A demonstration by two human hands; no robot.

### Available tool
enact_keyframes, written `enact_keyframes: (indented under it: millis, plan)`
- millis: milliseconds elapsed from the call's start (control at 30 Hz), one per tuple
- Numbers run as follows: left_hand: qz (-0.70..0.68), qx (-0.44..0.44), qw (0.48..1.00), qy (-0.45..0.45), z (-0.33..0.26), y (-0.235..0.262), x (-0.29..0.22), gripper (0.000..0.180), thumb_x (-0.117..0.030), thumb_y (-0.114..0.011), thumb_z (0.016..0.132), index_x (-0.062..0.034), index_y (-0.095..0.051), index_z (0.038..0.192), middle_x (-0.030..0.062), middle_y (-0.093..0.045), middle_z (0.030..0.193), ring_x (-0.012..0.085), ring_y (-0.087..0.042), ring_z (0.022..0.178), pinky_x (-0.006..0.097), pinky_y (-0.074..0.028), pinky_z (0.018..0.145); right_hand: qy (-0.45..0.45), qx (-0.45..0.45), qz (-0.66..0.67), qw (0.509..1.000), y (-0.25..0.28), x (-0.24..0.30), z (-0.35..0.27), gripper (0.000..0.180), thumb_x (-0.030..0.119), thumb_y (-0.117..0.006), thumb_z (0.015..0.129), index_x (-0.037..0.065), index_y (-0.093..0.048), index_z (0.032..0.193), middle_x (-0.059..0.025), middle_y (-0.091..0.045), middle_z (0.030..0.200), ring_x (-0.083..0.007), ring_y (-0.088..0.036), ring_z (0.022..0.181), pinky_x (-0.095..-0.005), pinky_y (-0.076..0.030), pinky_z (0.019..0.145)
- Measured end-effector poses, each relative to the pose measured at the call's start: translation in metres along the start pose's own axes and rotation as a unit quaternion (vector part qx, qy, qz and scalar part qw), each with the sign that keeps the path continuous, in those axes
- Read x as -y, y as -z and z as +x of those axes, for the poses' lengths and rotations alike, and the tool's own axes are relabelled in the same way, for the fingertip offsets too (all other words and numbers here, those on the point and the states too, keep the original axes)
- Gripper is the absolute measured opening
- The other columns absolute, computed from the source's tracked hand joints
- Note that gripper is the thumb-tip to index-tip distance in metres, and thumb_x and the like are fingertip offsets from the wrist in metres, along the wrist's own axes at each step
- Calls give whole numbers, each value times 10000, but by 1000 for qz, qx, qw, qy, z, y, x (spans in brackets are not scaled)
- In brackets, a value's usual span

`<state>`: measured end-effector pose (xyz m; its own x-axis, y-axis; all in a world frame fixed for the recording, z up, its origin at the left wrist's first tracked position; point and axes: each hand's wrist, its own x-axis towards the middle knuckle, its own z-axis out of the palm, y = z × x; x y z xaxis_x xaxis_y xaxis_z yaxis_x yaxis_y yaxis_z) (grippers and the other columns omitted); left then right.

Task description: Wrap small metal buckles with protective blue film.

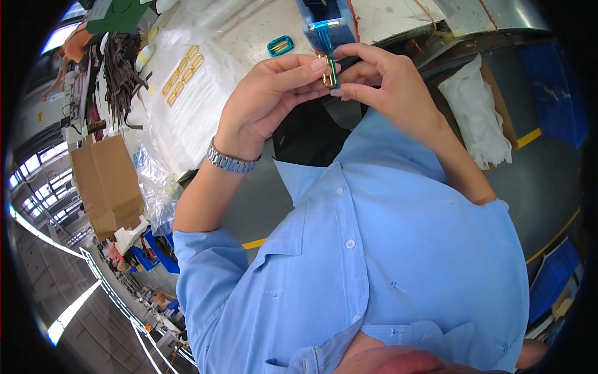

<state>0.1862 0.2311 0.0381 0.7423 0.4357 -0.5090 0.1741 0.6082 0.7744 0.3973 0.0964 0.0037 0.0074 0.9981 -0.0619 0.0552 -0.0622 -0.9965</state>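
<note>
Between both hands, in front of a blue tape dispenser, is a small gold metal buckle with a blue-green film along its right edge. My left hand pinches the buckle from the left, thumb on top and fingers beneath. My right hand has its thumb and fingertips closed on the buckle's filmed right edge. Blue-green film stretches from the dispenser down to the buckle. A second buckle, framed in the same blue-green, lies on the table to the left of the dispenser.
Several gold buckles lie in rows on white sheeting at the left. Dark straps hang beyond them. A cardboard box stands at the left, and a carton holding white plastic is at the right.
</note>
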Motion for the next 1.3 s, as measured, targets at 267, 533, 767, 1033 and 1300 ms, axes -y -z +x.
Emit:
enact_keyframes:
  millis: [267, 533, 767, 1033, 1300]
  plan:
    - [-42, 18, 999, 15, -2, 0, -4, 300, -161, -686, 1076, 39, -691, 1300, 169, -732, 1311, 295, -725, 1198, 450, -572, 1115, 166, -15, -111, 980, 0, -30, 15, 589, 101, -847, 897, -4, -630, 1434, -156, -763, 1172, -220, -761, 971, -331, -621, 855]
    - [-42, 4, 999, 33, 2, -1, -6, 324, -186, -691, 1077, 40, -678, 1307, 166, -736, 1281, 254, -736, 1131, 389, -602, 1024, 145, -21, 12, 989, -10, -15, 15, 555, 122, -872, 882, 4, -681, 1390, -117, -800, 1076, -198, -781, 960, -329, -611, 919]
    - [-52, 14, 997, 60, 9, 0, -12, 293, -227, -754, 1044, 39, -749, 1168, 125, -770, 1134, 211, -755, 1053, 365, -618, 991, 121, -43, 85, 988, -13, -11, 17, 517, 149, -878, 891, -12, -708, 1352, -94, -812, 1069, -159, -781, 991, -302, -605, 919]
    - [-79, 2, 995, 65, 15, -1, -11, 307, -226, -717, 1066, 35, -701, 1226, 126, -756, 1183, 205, -740, 1033, 389, -606, 1004, 164, -121, -115, 972, -15, -8, 16, 359, 194, -863, 925, -9, -768, 1205, -52, -799, 920, -126, -757, 849, -266, -568, 762]
    - [-88, -17, 993, -79, 2, -23, 19, 268, -225, -716, 1069, 23, -713, 1170, 123, -781, 1100, 188, -762, 1009, 355, -618, 979, 33, -107, 47, 993, -16, -3, 15, 291, 239, -827, 984, -1, -801, 1146, 27, -701, 774, -20, -594, 756, -205, -482, 682]
